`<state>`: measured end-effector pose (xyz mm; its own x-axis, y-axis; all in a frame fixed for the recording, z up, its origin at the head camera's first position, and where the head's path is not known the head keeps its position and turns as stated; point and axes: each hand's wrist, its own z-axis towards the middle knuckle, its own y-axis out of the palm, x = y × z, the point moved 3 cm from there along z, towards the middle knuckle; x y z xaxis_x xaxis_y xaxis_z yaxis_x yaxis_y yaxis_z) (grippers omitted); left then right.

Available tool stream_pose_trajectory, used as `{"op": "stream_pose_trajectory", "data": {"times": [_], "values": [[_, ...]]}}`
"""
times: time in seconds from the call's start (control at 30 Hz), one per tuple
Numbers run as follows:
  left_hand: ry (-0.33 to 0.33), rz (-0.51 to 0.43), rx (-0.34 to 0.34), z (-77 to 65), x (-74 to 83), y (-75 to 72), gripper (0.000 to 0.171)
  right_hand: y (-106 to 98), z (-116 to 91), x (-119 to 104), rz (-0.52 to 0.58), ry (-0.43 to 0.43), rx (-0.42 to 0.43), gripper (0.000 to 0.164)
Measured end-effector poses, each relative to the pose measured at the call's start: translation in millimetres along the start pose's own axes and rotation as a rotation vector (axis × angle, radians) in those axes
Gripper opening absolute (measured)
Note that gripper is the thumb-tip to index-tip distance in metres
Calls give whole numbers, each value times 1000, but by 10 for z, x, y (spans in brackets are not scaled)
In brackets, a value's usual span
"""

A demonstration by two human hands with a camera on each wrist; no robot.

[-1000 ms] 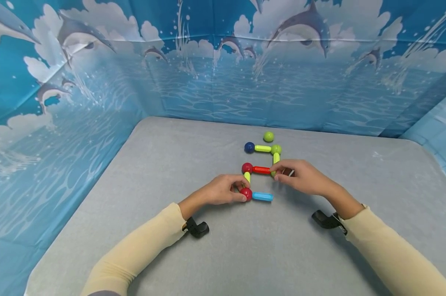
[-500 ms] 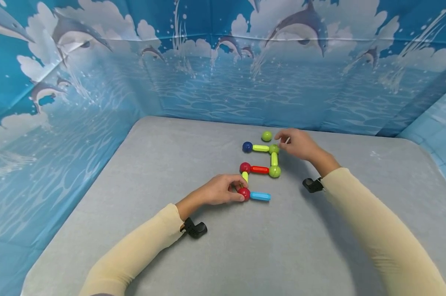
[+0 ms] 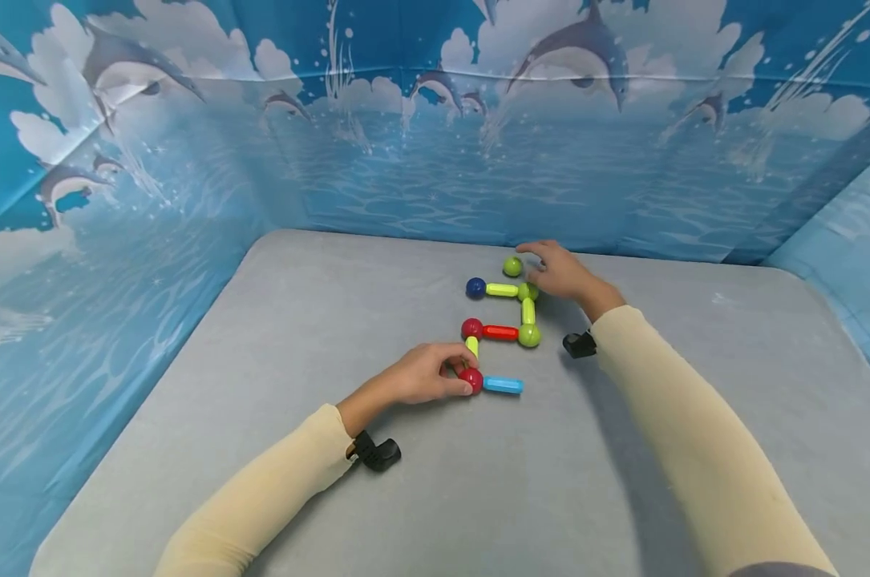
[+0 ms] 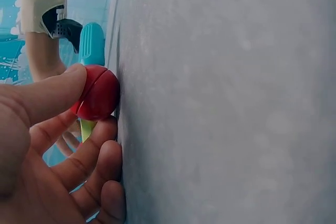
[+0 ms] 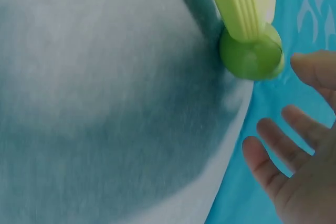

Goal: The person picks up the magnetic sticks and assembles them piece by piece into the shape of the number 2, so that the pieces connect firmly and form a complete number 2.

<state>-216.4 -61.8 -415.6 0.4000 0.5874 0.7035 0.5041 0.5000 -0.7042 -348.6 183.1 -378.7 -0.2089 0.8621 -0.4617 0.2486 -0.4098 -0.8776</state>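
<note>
My left hand (image 3: 427, 373) pinches the near red ball (image 4: 101, 98) between thumb and fingers, low at the table surface. From that ball a light blue rod (image 3: 503, 385) sticks out to the right, and a yellow-green rod (image 3: 472, 346) leads back to a second red ball (image 3: 471, 328). A red rod (image 3: 501, 332), green balls (image 3: 528, 335), more yellow-green rods (image 3: 528, 312) and a dark blue ball (image 3: 475, 288) continue the zigzag chain. Near a loose green ball (image 3: 512, 266) at the back, my right hand (image 3: 560, 271) has its fingers spread; no hold on the ball shows.
The grey table (image 3: 319, 312) lies under everything. A blue dolphin-printed curtain (image 3: 377, 176) stands along its back edge, close behind the loose ball, and others flank both sides. Black wrist cameras (image 3: 378, 453) hang from both wrists.
My right hand has left the green corner ball at the red rod's end and gone back to beside the loose green ball, its fingers opening. The left hand stays on the red ball.
</note>
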Motion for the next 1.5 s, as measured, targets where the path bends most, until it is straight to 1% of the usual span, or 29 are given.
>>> {"op": "stream_pose_trajectory", "data": {"times": [0.1, 0.23, 0.4, 0.6, 0.67, 0.8, 0.93, 1.07, 1.23, 1.37, 1.5], "values": [[-9, -1, 12, -33, -5, -26, 27, 46, 66, -117, -52, -16, -42, 52], [-14, -3, 13, -48, -11, -37, 28, 82, 118, -198, -68, 18, -74, 49], [-5, -5, -2, -56, -23, -17, 28, 103, 117, -190, -21, 73, -41, 40], [-4, -2, 3, -63, -21, -6, 28, 130, 94, -140, -64, 102, -18, 44], [-2, -1, 0, -61, -13, 1, 28, 144, 78, -114, -48, 118, -22, 44], [4, -2, -8, -47, 2, 23, 28, 164, 42, -52, 30, 146, -19, 42], [5, -4, -14, -26, 10, 40, 28, 178, 11, 26, 107, 152, 23, 41], [8, -4, -19, -11, 20, 44, 29, 177, -41, 81, 141, 132, 86, 45], [7, -6, -17, -6, 8, 47, 29, 131, -169, 118, 102, 73, 148, 46], [4, -9, -9, -13, -3, 43, 28, 52, -362, 128, 49, 2, 178, 43], [1, -9, 6, -27, 1, 25, 27, -36, -610, 133, 21, -87, 197, 39]]}}
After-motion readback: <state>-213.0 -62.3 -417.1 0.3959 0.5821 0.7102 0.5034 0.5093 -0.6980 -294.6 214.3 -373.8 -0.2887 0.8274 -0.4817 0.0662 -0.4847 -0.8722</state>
